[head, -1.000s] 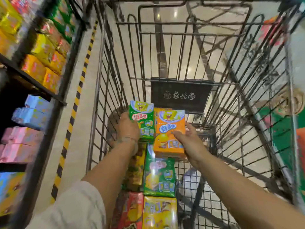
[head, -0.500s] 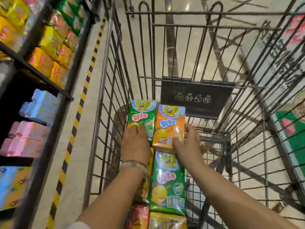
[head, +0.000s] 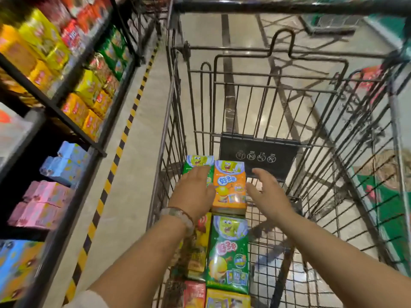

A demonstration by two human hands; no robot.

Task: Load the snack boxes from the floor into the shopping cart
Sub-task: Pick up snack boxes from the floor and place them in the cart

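A black wire shopping cart [head: 315,138] fills the middle of the view. On its bottom lie snack boxes in two rows: an orange box [head: 229,185] and a green box [head: 196,162] at the far end, a larger green box [head: 228,254] nearer me, and a yellow-red box [head: 199,243] to its left. My left hand [head: 193,193] hovers with straight fingers over the far green box. My right hand [head: 266,192] is open just right of the orange box, apart from it.
Store shelves [head: 66,112] packed with yellow, orange, blue and pink boxes run along the left. A yellow-black striped line [head: 115,156] marks the floor beside the cart. A black plate [head: 258,155] hangs on the cart's far wall. The cart's right half shows bare wire.
Both hands held the far green and orange boxes, set them down flat at the cart's far end and have now let go, fingers spread and lifted away.
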